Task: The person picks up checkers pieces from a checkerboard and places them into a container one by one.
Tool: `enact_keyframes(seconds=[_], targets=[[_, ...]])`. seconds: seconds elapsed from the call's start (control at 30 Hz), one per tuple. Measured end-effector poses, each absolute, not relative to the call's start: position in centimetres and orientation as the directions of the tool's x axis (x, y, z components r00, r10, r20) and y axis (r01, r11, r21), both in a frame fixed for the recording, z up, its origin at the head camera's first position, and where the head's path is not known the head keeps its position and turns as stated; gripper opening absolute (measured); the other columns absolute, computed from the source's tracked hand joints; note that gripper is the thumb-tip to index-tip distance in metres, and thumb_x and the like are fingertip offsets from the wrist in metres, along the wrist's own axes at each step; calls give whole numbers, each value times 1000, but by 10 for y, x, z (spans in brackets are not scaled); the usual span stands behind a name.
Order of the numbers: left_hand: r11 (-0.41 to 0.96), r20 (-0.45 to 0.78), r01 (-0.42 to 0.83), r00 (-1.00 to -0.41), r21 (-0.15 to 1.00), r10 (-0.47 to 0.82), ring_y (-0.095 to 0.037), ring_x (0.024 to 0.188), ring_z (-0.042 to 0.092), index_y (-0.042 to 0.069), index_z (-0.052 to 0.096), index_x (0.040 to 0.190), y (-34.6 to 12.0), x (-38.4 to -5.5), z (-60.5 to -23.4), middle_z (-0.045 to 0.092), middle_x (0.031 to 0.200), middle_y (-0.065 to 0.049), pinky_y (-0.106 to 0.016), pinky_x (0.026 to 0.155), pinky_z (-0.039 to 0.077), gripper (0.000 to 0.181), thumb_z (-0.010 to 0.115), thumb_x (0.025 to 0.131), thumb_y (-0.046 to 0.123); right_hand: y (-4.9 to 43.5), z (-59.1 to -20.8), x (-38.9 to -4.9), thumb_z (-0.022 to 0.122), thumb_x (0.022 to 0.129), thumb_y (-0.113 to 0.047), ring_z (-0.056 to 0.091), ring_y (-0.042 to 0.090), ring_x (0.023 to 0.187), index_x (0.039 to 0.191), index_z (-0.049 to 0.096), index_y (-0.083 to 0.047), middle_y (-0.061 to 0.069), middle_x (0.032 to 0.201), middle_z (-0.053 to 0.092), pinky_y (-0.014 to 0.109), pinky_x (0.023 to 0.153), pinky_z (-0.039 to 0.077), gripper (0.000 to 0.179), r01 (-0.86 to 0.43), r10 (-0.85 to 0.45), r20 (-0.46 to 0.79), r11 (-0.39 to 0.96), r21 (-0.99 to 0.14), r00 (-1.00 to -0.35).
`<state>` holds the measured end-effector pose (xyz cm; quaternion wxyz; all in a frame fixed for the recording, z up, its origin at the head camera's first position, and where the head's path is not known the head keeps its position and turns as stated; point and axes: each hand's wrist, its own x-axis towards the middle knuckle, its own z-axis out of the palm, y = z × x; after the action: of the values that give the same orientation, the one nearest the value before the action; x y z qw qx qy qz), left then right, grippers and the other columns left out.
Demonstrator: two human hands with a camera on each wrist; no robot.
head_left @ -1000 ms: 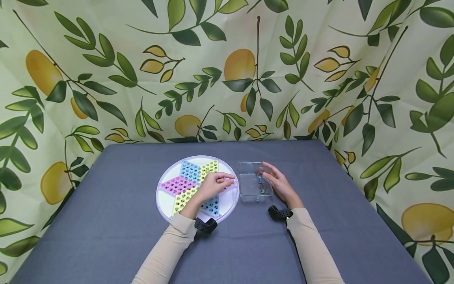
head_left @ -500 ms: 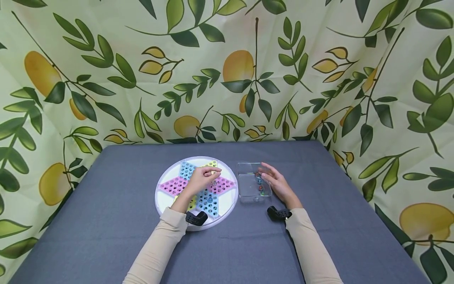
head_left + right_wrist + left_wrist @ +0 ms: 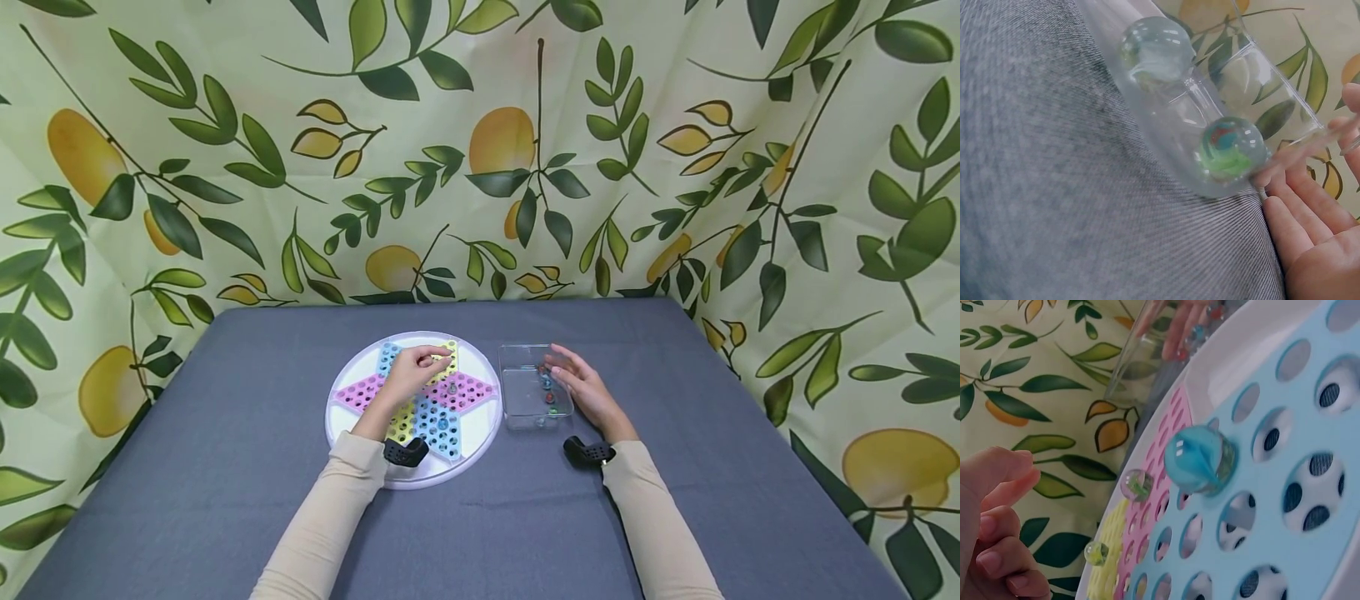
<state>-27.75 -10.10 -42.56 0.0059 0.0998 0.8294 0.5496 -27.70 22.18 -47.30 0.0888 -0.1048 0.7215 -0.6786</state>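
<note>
My left hand is above the far part of the white round game board, fingers curled with thumb and forefinger close together. In the left wrist view, nothing shows at the fingertips; whether they pinch a small thing is hidden. A blue marble, a pink-and-green marble and a yellow-green marble sit in the board's holes. Beside the board, my right hand rests its fairly straight fingers at the right wall of a clear plastic box. Several glass marbles lie inside, including a green swirled marble.
The board carries a star of blue, pink and yellow perforated points. A grey cloth covers the table. Behind it hangs a leaf-and-fruit patterned curtain. A black strap is on each wrist.
My left hand has moved left across the board, from its right pink point toward the far side, uncovering the right pink point and near blue point. My right hand stays at the box.
</note>
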Motion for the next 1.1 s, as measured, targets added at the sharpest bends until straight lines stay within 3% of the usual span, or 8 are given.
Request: enact_keyframes(seconds=[0.13,0.3,0.4,0.57,0.8,1.1], targets=[[401,95,146,-985,905,143,-6,54,30,2,70,112,-104,-281,-429,33,58,7,-18,53,29,27,66,91,18,221,-473,-277,51,100,-24,32,30,144,152,25,-10,22,155,31,4,94,37,60,-29,-268,14,55,-998,-963],[425,99,149,-986,893,136,-6,54,30,1,70,112,-108,-286,-432,34,59,7,-19,53,28,28,66,90,18,221,-473,-276,51,100,-23,43,16,136,152,26,-10,23,154,32,3,94,38,59,-30,-260,14,60,-998,-965],[435,96,146,-986,889,135,-6,52,28,1,69,113,-110,-289,-433,32,57,7,-19,51,27,29,66,90,19,221,-473,-276,50,100,-24,43,17,136,152,26,-11,22,154,33,6,97,38,59,-29,-261,9,71,-997,-965],[448,75,125,-989,885,128,-6,49,26,1,68,114,-113,-293,-435,29,55,8,-18,48,26,31,67,90,20,221,-473,-277,49,101,-25,33,30,143,152,26,-12,21,154,33,20,111,33,58,-31,-263,6,89,-996,-965],[480,51,94,-994,872,101,-6,48,26,2,69,112,-115,-298,-439,27,51,8,-19,48,27,29,68,88,17,221,-473,-276,49,101,-20,28,34,145,152,24,-9,22,155,31,47,122,19,58,-19,-257,2,63,-998,-966],[483,10,62,-994,874,110,-6,48,25,0,68,115,-117,-300,-441,28,51,9,-19,51,27,32,68,88,17,221,-473,-277,49,101,-22,28,34,145,152,24,-10,22,155,32,48,122,18,58,-15,-261,-3,64,-998,-965]])
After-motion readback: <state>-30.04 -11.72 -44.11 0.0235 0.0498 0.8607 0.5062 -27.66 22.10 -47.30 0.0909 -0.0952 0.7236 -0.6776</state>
